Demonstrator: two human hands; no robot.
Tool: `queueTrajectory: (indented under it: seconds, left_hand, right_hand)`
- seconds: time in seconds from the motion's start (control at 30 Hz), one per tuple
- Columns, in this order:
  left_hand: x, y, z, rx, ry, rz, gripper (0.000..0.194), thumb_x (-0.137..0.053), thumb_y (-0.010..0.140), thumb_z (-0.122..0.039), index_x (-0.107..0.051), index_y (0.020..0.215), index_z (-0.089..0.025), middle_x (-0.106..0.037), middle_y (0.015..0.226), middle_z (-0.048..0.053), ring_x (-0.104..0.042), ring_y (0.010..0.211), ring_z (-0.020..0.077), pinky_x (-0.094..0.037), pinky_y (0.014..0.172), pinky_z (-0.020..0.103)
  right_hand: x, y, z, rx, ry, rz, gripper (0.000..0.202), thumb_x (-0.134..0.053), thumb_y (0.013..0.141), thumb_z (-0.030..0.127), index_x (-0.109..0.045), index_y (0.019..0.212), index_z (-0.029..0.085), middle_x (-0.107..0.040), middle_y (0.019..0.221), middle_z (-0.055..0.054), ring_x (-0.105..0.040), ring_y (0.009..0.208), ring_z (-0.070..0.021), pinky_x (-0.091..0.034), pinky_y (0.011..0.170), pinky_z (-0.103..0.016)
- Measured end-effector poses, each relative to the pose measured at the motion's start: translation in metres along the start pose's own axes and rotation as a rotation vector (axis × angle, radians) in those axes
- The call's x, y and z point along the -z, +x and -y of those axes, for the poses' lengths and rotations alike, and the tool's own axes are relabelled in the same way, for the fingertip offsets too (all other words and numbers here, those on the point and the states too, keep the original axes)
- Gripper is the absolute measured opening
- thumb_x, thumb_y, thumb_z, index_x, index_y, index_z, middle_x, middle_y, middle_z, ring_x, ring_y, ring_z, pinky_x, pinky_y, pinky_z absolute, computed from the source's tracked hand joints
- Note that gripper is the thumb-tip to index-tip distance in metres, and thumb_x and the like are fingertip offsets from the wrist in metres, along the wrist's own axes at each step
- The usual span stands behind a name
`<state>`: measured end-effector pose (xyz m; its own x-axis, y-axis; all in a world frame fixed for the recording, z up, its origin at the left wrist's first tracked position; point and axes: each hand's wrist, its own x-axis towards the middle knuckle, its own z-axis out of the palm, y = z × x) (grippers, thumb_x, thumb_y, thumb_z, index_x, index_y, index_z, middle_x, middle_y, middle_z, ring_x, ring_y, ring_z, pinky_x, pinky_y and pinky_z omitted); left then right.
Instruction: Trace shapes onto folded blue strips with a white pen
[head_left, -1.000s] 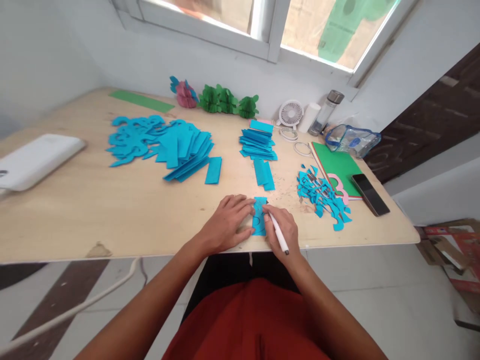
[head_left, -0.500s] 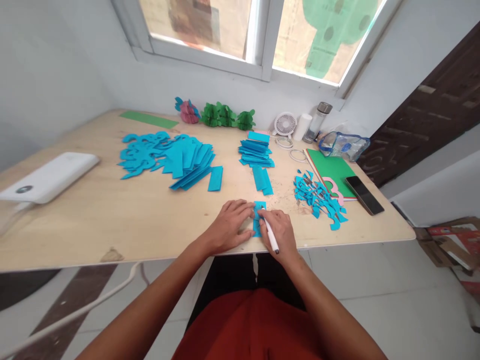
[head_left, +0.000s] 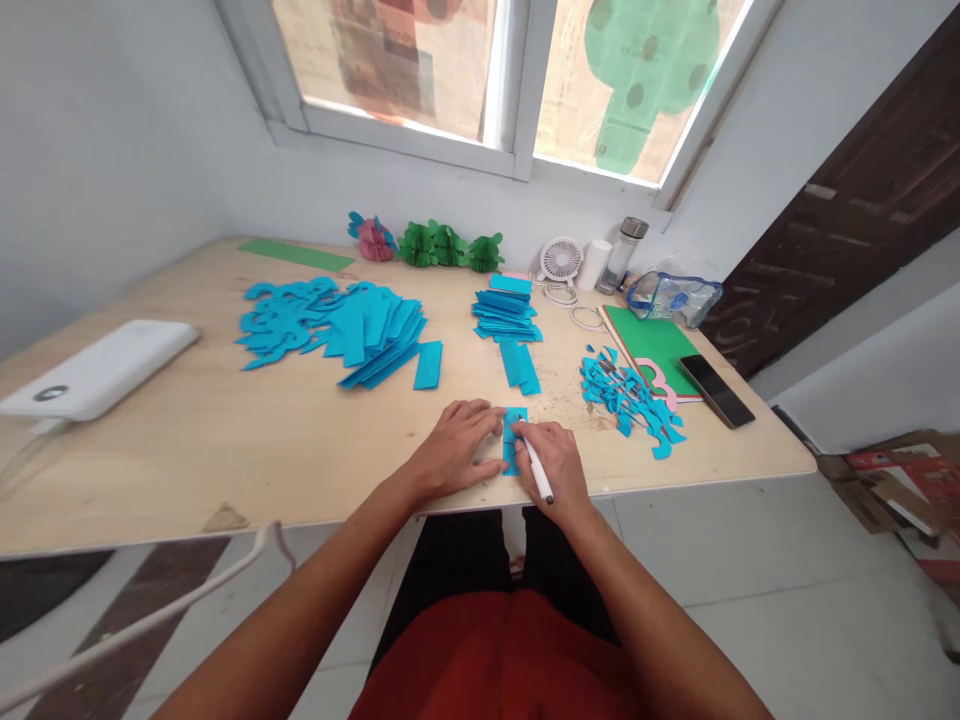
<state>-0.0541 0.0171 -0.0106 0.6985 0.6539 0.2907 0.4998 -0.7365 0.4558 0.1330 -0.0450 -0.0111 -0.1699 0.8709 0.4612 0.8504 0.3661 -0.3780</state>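
A small blue paper rectangle (head_left: 513, 461) lies at the table's front edge, with dark drawn lines on it. My right hand (head_left: 556, 462) grips a white marker (head_left: 538, 474), its tip down at the upper part of the paper and its dark end pointing back toward me. From the left, my left hand (head_left: 459, 447) rests flat with fingers stretched out, fingertips touching the paper's left edge. Just beyond the paper lie two loose blue strips (head_left: 519, 367), and behind them a stack of folded blue strips (head_left: 504, 315).
Blue cut-outs (head_left: 289, 315) and folded strips (head_left: 382, 335) spread at left, near a white power bank (head_left: 105, 368). Blue scraps (head_left: 630, 395), a pink paper shape (head_left: 660, 384), green sheets (head_left: 652, 345) and a phone (head_left: 716, 390) lie right. A fan (head_left: 561, 260) and bottle (head_left: 624, 255) stand behind.
The marker tip has shifted slightly on the paper, and a drawn line shows lower on it. My left hand stays in place; the whole view has tilted a little.
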Motion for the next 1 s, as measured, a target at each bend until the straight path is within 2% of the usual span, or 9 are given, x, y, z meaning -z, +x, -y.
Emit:
queueTrajectory:
  seconds: [0.33,0.63,0.83,1.0]
  left_hand:
    - [-0.001,0.0,0.0,0.015,0.013,0.007,0.043,-0.06,0.084,-0.041,-0.056,0.121,-0.018,-0.057,0.136,0.013,-0.045,0.13,0.0299,-0.034,0.108,0.049]
    - [0.005,0.0,-0.012,0.041,0.033,0.018,0.048,-0.056,0.086,-0.042,-0.053,0.129,-0.021,-0.056,0.138,0.012,-0.045,0.13,0.0299,-0.036,0.108,0.049]
    - [0.004,0.002,-0.011,0.047,0.048,0.021,0.05,-0.056,0.086,-0.042,-0.053,0.13,-0.017,-0.058,0.134,0.014,-0.046,0.129,0.03,-0.037,0.107,0.048]
    - [0.008,0.005,-0.01,0.026,0.061,0.037,0.047,-0.056,0.085,-0.04,-0.055,0.127,-0.019,-0.058,0.135,0.013,-0.047,0.128,0.0299,-0.038,0.107,0.048]
  right_hand:
    - [-0.003,0.0,-0.002,0.018,-0.012,-0.003,0.025,-0.051,0.094,0.017,-0.065,0.114,0.021,-0.072,0.089,-0.006,-0.059,0.094,-0.0227,-0.041,0.081,-0.034]
    - [-0.006,0.0,-0.005,0.036,-0.02,-0.024,0.028,-0.053,0.093,0.016,-0.064,0.117,0.024,-0.07,0.086,-0.006,-0.057,0.09,-0.0245,-0.038,0.073,-0.035]
    - [-0.007,-0.001,-0.006,0.035,-0.016,-0.013,0.028,-0.053,0.093,0.016,-0.063,0.118,0.024,-0.071,0.089,-0.006,-0.056,0.09,-0.0246,-0.036,0.074,-0.036]
    - [-0.006,-0.001,-0.005,0.046,-0.007,-0.016,0.029,-0.054,0.092,0.014,-0.063,0.117,0.024,-0.071,0.088,-0.006,-0.056,0.091,-0.0246,-0.036,0.076,-0.036]
